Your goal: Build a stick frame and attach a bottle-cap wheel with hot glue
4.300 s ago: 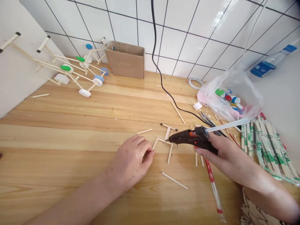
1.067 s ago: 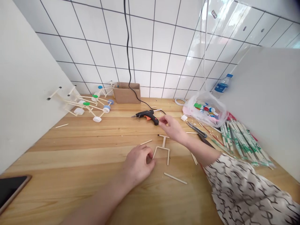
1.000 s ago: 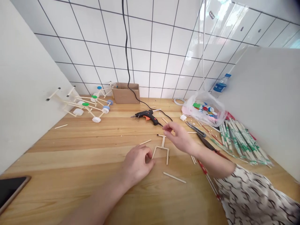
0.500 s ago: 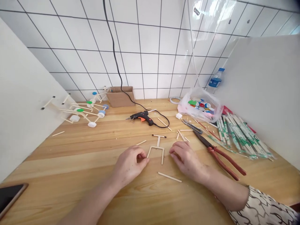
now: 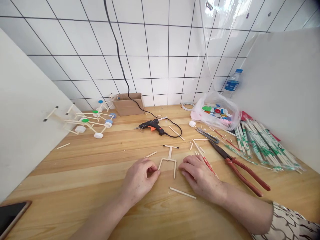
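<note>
A small frame of glued wooden sticks [image 5: 169, 159] lies flat on the wooden table [image 5: 75, 173]. My left hand [image 5: 140, 178] rests on the table with its fingers curled, pinching the frame's left leg end. My right hand [image 5: 200, 176] lies palm down just right of the frame, fingers loosely bent and empty, fingertips close to the right leg. A loose stick [image 5: 183, 193] lies between my wrists. The black glue gun [image 5: 151, 125] lies on the table behind the frame, its cord running up the wall.
Red-handled pliers [image 5: 240, 166] and scissors [image 5: 207, 135] lie to the right, beside wrapped chopsticks [image 5: 265, 146] and a bag of bottle caps [image 5: 216, 113]. Stick models with cap wheels [image 5: 92, 120], a cardboard box [image 5: 128, 104], a water bottle [image 5: 231, 85], a phone [image 5: 11, 216].
My right hand set the glue gun down at the back of the table, then came back down beside the stick frame. My left hand has stayed on the frame.
</note>
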Demonstrator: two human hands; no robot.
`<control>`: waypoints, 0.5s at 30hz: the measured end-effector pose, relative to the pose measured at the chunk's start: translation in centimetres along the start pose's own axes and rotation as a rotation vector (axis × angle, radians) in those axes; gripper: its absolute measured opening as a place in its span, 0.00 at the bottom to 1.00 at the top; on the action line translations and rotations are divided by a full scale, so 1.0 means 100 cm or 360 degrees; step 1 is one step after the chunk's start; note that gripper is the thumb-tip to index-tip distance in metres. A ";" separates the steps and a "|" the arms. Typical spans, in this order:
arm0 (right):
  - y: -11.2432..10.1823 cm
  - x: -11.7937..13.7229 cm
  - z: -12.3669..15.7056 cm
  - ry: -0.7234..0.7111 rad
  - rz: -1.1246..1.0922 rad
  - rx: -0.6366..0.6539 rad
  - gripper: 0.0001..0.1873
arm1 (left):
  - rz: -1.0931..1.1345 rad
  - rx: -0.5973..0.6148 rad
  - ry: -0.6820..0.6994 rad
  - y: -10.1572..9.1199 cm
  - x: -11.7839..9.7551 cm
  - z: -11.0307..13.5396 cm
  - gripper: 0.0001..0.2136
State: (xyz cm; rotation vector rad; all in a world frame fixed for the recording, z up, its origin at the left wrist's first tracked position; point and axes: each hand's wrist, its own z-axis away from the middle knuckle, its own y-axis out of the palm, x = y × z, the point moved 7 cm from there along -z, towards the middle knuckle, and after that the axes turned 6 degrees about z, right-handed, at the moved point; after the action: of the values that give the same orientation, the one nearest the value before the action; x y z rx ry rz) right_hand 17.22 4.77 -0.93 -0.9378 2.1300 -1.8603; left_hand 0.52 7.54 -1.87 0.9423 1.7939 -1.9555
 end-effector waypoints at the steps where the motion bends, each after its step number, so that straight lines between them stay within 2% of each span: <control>1: 0.000 0.001 0.000 -0.0003 -0.0001 0.0001 0.10 | 0.0004 -0.0005 0.0007 0.000 0.000 0.000 0.06; 15: -0.003 0.006 0.000 -0.0045 0.0037 0.0005 0.12 | 0.0025 -0.0046 0.0087 0.003 0.005 0.001 0.08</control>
State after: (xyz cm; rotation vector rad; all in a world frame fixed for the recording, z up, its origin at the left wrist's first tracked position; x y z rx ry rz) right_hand 16.81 4.45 -0.44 -0.9294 2.1120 -1.8282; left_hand 0.34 7.52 -2.44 1.0069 1.8336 -1.9067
